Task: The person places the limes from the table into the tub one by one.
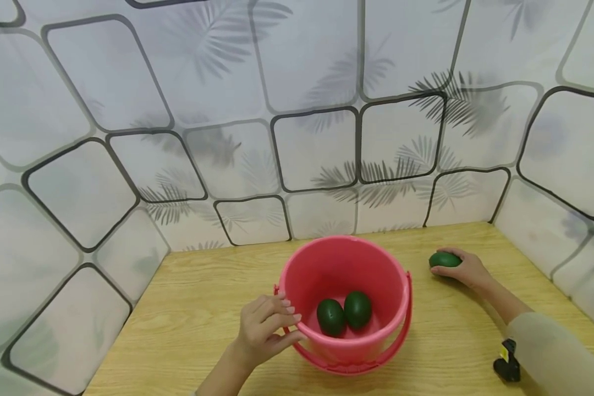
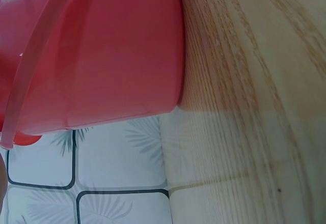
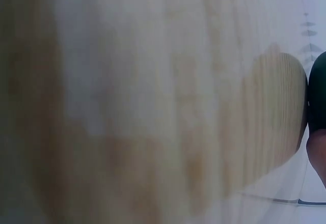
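A pink bucket [image 1: 344,342] stands upright on the table, its handle lowered to the near side. Two dark green avocados [image 1: 358,309] lie side by side at its bottom. My left hand [image 1: 264,327] holds the bucket's left rim, fingertips over the edge and thumb nearer the front. The left wrist view shows the bucket's outer wall [image 2: 122,51] close up. Off to the right of the bucket, my right hand [image 1: 467,268] grips another dark green avocado [image 1: 444,259] at the tabletop, fingers over the far side and thumb on the near side. That avocado [image 3: 318,94] shows partly in the right wrist view.
The wooden table [image 1: 203,291] meets a patterned wall covering [image 1: 317,148] at the back and both sides. A small black object with a yellow mark [image 1: 507,363] is beside the right sleeve [image 1: 554,352].
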Available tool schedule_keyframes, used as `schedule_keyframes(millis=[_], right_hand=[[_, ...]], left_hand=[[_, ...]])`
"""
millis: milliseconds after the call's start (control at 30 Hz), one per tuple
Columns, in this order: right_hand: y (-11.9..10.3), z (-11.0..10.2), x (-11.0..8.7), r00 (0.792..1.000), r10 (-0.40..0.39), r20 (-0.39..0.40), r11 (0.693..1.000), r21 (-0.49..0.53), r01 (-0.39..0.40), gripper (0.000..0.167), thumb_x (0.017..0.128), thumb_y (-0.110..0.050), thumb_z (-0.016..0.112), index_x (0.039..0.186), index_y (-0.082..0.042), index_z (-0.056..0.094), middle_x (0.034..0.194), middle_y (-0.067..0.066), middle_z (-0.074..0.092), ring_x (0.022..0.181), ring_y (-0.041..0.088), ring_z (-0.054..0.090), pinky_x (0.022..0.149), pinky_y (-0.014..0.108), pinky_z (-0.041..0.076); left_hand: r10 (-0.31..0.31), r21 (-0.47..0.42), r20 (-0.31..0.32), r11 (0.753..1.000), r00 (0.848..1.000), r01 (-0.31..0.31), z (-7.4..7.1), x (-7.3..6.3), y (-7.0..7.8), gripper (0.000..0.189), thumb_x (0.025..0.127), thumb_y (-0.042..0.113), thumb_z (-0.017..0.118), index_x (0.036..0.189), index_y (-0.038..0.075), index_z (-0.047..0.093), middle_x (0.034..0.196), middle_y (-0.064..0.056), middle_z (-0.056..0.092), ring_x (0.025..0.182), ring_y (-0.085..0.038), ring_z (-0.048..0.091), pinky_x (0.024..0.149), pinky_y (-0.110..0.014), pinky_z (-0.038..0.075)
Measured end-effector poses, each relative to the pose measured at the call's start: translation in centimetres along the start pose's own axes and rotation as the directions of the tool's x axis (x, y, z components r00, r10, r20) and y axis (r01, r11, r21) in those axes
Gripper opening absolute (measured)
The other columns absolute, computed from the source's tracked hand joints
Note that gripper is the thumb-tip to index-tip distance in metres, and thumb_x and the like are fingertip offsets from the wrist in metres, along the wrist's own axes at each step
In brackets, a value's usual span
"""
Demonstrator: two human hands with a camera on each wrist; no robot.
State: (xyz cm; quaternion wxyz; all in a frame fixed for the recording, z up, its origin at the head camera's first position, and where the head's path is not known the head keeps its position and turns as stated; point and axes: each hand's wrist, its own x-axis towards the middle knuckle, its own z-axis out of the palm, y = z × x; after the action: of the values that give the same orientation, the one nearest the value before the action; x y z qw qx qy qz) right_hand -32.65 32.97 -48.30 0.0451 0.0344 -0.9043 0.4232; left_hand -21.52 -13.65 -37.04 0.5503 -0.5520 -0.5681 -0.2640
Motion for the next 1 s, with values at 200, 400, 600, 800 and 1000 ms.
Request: schedule_keyframes(millis=[200, 400, 600, 800, 1000], right_hand=[[-0.4, 0.4, -0.5, 1.000, -0.012, 0.006, 1.000, -0.013, 0.012, 0.061, 0.078, -0.031, 0.078, 0.125, 0.000, 0.054, 0.116, 0.027, 0.056, 0.091, 0.025, 0.054, 0.072, 0.031, 0.047], [-0.8, 0.4, -0.9, 1.000, -0.014, 0.028, 1.000, -0.025, 0.015, 0.061, 0.078, -0.031, 0.077, 0.126, 0.000, 0.054, 0.115, 0.028, 0.056, 0.092, 0.027, 0.054, 0.072, 0.032, 0.047], [-0.9, 0.4, -1.2, 0.999, -0.017, 0.036, 1.000, -0.025, 0.017, 0.061, 0.078, -0.030, 0.078, 0.126, 0.000, 0.054, 0.115, 0.028, 0.056, 0.092, 0.027, 0.054, 0.072, 0.032, 0.047], [-1.3, 0.6, -1.8, 0.999, -0.036, 0.036, 0.999, -0.039, 0.038, 0.060, 0.077, -0.029, 0.079, 0.124, 0.000, 0.056, 0.111, 0.025, 0.060, 0.088, 0.023, 0.054, 0.070, 0.030, 0.047], [-1.6, 1.1, -2.7, 0.997, -0.059, 0.044, 0.997, -0.044, 0.061, 0.057, 0.076, -0.027, 0.080, 0.121, 0.000, 0.059, 0.106, 0.022, 0.062, 0.084, 0.020, 0.055, 0.067, 0.028, 0.047]], left_hand=[[-0.002, -0.008, -0.007, 1.000, 1.000, 0.002, 0.0, 0.0, 0.0, 0.037, 0.088, 0.033, 0.066, 0.068, 0.003, 0.069, 0.067, -0.007, 0.062, 0.062, -0.016, 0.061, 0.067, -0.028, 0.058], [0.001, -0.011, -0.009, 1.000, 1.000, -0.001, 0.0, -0.1, -0.1, 0.036, 0.088, 0.032, 0.067, 0.068, 0.002, 0.069, 0.067, -0.007, 0.062, 0.062, -0.016, 0.061, 0.067, -0.028, 0.058], [-0.011, -0.012, 0.001, 1.000, 1.000, 0.011, 0.0, -0.3, -0.1, 0.036, 0.088, 0.033, 0.067, 0.068, 0.003, 0.069, 0.067, -0.007, 0.062, 0.062, -0.016, 0.061, 0.066, -0.029, 0.058], [-0.018, -0.018, -0.005, 1.000, 1.000, 0.018, 0.0, -0.3, 0.0, 0.036, 0.088, 0.033, 0.067, 0.069, 0.003, 0.069, 0.068, -0.007, 0.063, 0.063, -0.016, 0.061, 0.069, -0.028, 0.058], [-0.011, -0.018, -0.009, 1.000, 1.000, 0.010, 0.1, -0.5, 0.0, 0.035, 0.087, 0.033, 0.068, 0.069, 0.003, 0.069, 0.068, -0.007, 0.063, 0.064, -0.016, 0.061, 0.070, -0.028, 0.058]])
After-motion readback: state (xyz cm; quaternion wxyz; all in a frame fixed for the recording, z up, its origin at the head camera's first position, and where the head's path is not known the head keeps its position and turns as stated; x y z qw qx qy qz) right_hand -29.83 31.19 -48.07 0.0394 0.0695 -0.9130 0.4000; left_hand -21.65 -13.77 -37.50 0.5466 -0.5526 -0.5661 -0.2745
